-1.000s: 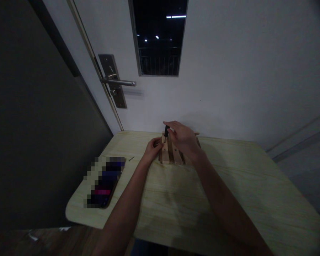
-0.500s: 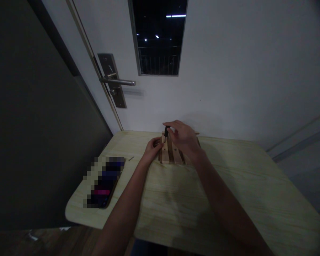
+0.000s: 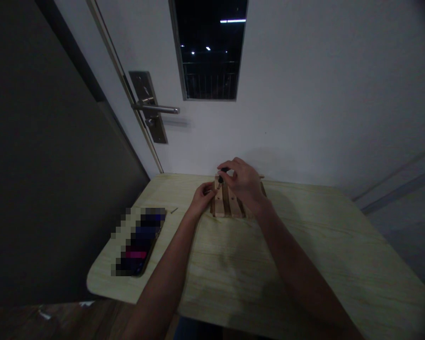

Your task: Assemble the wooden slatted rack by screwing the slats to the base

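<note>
A small slatted wooden piece point(image 3: 229, 208) with light and dark strips and small holes lies near the back of the table. My left hand point(image 3: 201, 196) grips its left edge, fingers curled round the side. Above its top left part, my right hand point(image 3: 243, 182) pinches the black handle of a screwdriver point(image 3: 220, 179) between thumb and fingers. The tool stands nearly upright, its metal tip down at the wood near a hole. Part of the wooden piece is hidden under my right hand.
The pale wood-grain table point(image 3: 304, 245) stands against a white door point(image 3: 286, 94) with a metal handle point(image 3: 163, 109). A phone point(image 3: 141, 243), its screen blurred out, lies on the left. Beside it is a thin screw-like piece point(image 3: 174, 210). A dark panel point(image 3: 49, 165) borders the left side.
My right thumb and fingers have closed further round the top of the screwdriver handle, with the hand slightly shifted and turned. My left hand and the wooden piece stay where they were.
</note>
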A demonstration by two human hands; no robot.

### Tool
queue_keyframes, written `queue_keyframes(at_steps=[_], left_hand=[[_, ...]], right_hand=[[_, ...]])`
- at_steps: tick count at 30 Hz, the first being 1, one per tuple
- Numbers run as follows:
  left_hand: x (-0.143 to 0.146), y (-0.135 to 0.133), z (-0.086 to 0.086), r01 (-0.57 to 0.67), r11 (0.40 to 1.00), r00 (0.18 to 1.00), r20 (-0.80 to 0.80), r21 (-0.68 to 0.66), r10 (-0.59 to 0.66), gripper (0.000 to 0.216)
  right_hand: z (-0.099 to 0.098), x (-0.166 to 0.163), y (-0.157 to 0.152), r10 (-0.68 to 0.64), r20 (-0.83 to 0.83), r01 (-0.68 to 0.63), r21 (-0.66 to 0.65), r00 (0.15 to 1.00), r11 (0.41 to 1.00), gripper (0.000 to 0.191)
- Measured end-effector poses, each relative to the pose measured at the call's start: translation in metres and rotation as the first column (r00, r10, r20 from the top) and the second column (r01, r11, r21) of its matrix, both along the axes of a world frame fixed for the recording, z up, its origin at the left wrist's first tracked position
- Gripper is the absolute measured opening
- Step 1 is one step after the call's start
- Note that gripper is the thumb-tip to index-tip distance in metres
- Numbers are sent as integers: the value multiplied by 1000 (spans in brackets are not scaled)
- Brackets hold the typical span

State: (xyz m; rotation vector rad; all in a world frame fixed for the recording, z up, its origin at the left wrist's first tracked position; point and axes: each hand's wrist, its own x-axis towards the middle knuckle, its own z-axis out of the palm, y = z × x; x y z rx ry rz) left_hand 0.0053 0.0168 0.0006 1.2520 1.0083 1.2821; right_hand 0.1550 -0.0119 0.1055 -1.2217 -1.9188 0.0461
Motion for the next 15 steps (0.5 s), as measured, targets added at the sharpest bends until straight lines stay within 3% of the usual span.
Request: queue_keyframes(at_steps=[6, 15], left_hand=[[0, 1, -2, 12, 1000, 1000, -1, -3, -12, 39], [0, 4, -6, -9, 1000, 1000, 14, -13, 9, 40]], right_hand=[[-4, 1, 1, 22, -8, -21, 42, 1000, 999, 28], [0, 0, -1, 13, 27, -14, 35, 1000, 999, 25]])
